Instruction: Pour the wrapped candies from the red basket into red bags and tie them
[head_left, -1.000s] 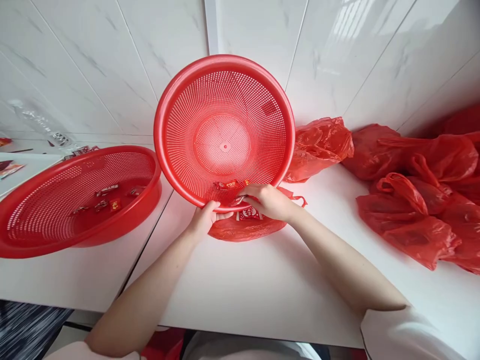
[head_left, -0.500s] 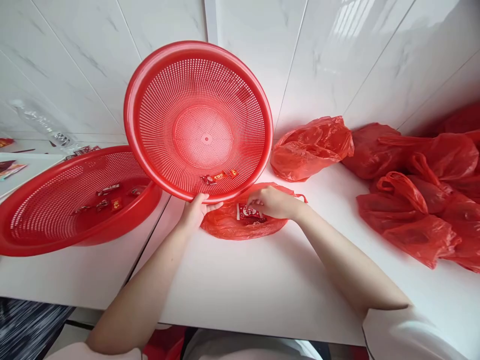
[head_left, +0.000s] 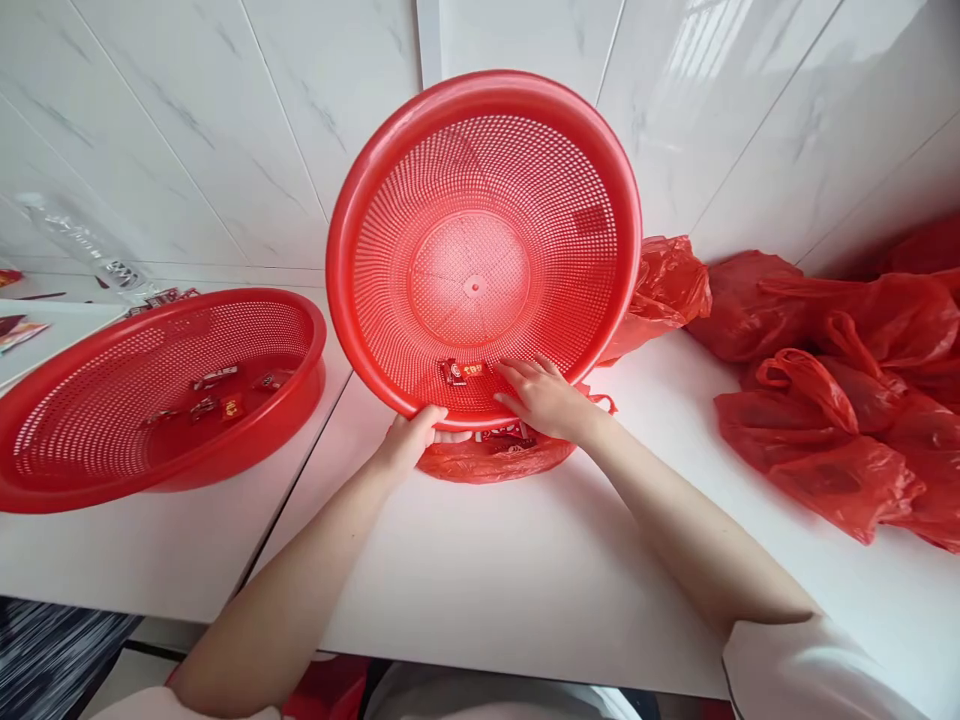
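Observation:
My left hand (head_left: 414,440) grips the lower rim of a red plastic colander (head_left: 474,240), thumb over the rim, tilting it so its inside faces me. A few small red wrapped candies (head_left: 463,371) lie at the colander's lower side. Over that rim reaches my right hand (head_left: 544,397), fingers spread and stretched toward the candies; nothing shows in its grasp. Below the colander, a red plastic bag (head_left: 495,465) lies on the white table (head_left: 480,570), with red packets (head_left: 506,438) in its mouth. The colander hides most of the bag.
A second red colander (head_left: 90,475) at left leans tilted, with several candies (head_left: 217,395) inside. Red plastic bags (head_left: 832,420) pile up on the right; another bag (head_left: 664,290) stands by the tiled wall (head_left: 202,130). A clear plastic bottle (head_left: 82,240) lies at far left.
My left hand has shifted the colander to the right, over the bag. My right hand has risen from the bag's packets into the colander, its fingers now spread.

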